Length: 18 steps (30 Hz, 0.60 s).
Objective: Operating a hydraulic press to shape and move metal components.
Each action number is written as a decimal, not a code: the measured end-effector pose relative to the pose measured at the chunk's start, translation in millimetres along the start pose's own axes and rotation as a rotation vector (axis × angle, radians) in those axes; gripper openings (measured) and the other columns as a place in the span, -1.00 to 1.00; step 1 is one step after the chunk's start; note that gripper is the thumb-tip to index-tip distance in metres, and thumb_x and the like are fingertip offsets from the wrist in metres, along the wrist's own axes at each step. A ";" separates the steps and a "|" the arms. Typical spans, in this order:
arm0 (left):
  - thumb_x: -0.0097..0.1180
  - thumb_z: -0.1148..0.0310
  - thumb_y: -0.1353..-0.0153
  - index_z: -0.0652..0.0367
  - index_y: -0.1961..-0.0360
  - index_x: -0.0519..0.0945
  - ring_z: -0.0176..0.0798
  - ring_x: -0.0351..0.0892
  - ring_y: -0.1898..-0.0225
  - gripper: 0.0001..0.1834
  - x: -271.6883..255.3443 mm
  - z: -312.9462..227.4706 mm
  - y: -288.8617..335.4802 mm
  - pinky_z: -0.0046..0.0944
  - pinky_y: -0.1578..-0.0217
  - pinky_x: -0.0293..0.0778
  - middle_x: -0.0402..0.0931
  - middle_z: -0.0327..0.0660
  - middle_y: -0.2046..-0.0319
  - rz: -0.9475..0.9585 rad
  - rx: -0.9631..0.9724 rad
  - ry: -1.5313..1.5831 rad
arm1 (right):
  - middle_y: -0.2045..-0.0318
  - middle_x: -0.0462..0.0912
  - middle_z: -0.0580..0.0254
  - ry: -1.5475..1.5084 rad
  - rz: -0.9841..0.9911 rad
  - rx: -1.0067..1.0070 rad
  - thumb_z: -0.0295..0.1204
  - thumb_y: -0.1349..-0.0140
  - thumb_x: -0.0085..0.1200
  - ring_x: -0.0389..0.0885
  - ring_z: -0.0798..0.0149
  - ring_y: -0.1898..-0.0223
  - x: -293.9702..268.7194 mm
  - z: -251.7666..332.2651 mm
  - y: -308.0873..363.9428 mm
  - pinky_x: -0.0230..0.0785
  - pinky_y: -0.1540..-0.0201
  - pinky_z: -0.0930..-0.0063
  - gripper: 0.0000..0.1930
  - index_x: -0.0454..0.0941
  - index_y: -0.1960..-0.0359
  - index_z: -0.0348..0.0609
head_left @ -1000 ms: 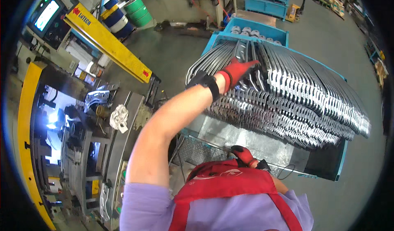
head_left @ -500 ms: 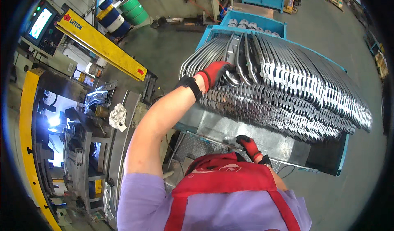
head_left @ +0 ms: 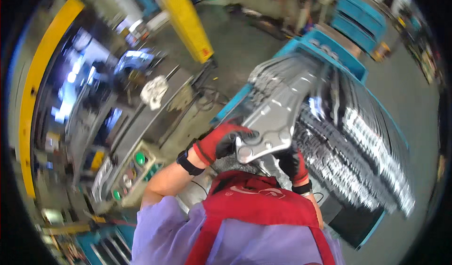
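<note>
A long grey stamped metal part (head_left: 275,114) with rounded bosses and holes is tilted up in front of my chest. My left hand (head_left: 222,140), in a red and black glove, is closed on its left edge near the wide end. At the right side of that end, my right hand (head_left: 293,164) is closed too, with some of its fingers hidden behind the metal. Beyond the held part, many similar metal parts (head_left: 351,138) stand packed in rows inside a blue bin (head_left: 229,108).
To the left stands a machine with a yellow frame (head_left: 29,91) and a steel bed, where a white cloth (head_left: 154,92) lies. A box with green buttons (head_left: 140,158) sits nearer me. A yellow post (head_left: 186,22) rises ahead; blue crates (head_left: 359,18) stand far right.
One metal part has come out of the packed rows toward my body in my left hand. My right hand has risen to hold it too. The view has turned left.
</note>
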<state>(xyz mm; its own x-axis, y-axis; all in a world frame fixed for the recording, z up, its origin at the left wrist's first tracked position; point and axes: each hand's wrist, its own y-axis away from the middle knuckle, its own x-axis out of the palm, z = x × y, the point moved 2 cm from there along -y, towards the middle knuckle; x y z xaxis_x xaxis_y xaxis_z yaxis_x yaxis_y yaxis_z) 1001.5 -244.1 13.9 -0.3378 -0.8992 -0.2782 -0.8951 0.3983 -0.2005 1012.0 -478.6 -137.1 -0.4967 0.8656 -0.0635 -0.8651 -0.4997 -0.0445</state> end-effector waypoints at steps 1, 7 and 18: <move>0.08 0.43 0.02 0.27 0.22 0.50 -0.20 0.47 0.17 -0.71 -1.0 -11.4 16.0 -0.28 0.08 0.31 0.48 -0.06 0.20 -0.026 -0.083 -0.009 | 0.17 0.43 0.10 -0.052 -0.135 -0.061 -0.57 -0.03 -0.20 0.38 0.30 0.16 -7.1 -10.8 -8.4 0.23 0.09 0.40 -0.64 0.31 0.06 -0.29; 0.02 0.55 0.02 0.25 0.20 0.52 -0.09 0.26 -0.07 -0.72 -22.5 -9.2 145.1 -0.23 -0.05 0.18 0.42 -0.09 0.10 -0.065 0.001 -0.292 | 0.13 0.43 0.24 -0.771 0.139 0.353 -0.22 -0.19 -0.22 0.35 0.33 0.07 55.0 42.2 -48.8 0.18 0.00 0.40 -0.67 0.35 0.10 -0.14; -0.05 0.43 -0.08 0.25 0.00 0.33 -0.29 0.28 0.00 -0.59 -51.4 -14.1 318.0 -0.36 0.00 0.20 0.31 -0.13 0.01 -1.134 -0.185 0.531 | 0.32 0.50 0.24 -0.618 0.526 0.297 -0.36 -0.14 -0.11 0.46 0.33 0.24 262.7 52.3 -99.7 0.30 0.15 0.47 -0.77 0.40 0.19 -0.16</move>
<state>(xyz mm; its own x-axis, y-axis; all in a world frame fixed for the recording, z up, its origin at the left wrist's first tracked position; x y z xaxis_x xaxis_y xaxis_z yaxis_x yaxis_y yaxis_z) 730.1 -73.8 -22.3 0.6070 -0.6970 0.3818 -0.7704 -0.6340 0.0673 964.2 -199.7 -97.2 -0.7125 0.4300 0.5545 -0.4518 -0.8857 0.1063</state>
